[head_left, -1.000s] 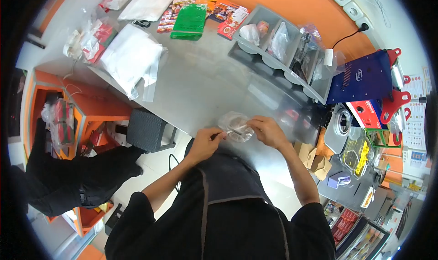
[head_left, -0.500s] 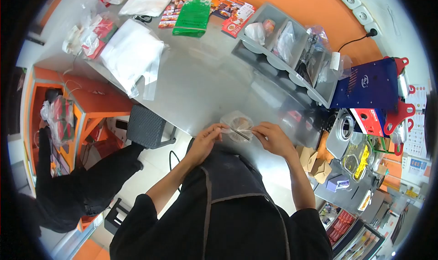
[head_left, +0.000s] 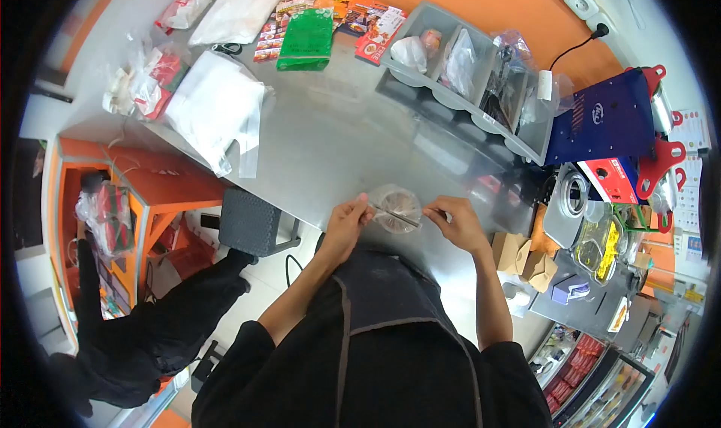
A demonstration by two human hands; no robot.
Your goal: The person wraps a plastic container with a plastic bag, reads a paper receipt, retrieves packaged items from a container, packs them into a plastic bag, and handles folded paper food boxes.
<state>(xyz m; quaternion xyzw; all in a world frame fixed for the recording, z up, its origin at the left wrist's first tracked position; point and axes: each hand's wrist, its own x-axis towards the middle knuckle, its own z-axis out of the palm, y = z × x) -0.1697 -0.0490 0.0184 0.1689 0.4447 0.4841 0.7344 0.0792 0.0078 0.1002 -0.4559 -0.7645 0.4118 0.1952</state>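
Observation:
On the metal table's near edge sits a round clear plastic bag or tub [head_left: 398,199] with brownish contents; I cannot tell which it is. Across its near side slants a thin dark strip [head_left: 402,218]. My left hand [head_left: 349,221] is closed in a pinch at the strip's left end, against the clear plastic. My right hand [head_left: 457,223] is at the other side, thumb and forefinger pinched together close to the strip's right end. Whatever is between those right fingertips is too small to make out.
A grey divided bin [head_left: 469,82] of bagged items stands at the back right. White plastic bags [head_left: 218,105] and a green packet [head_left: 306,41] lie at the back left. Cardboard boxes [head_left: 511,254] are to the right. A co-worker in black [head_left: 165,323] is at the left, near a stool [head_left: 251,217].
My right hand has drawn slightly right, away from the plastic. More of the strip shows between my hands, and the clear plastic looks rounder. The whole view has shifted a little.

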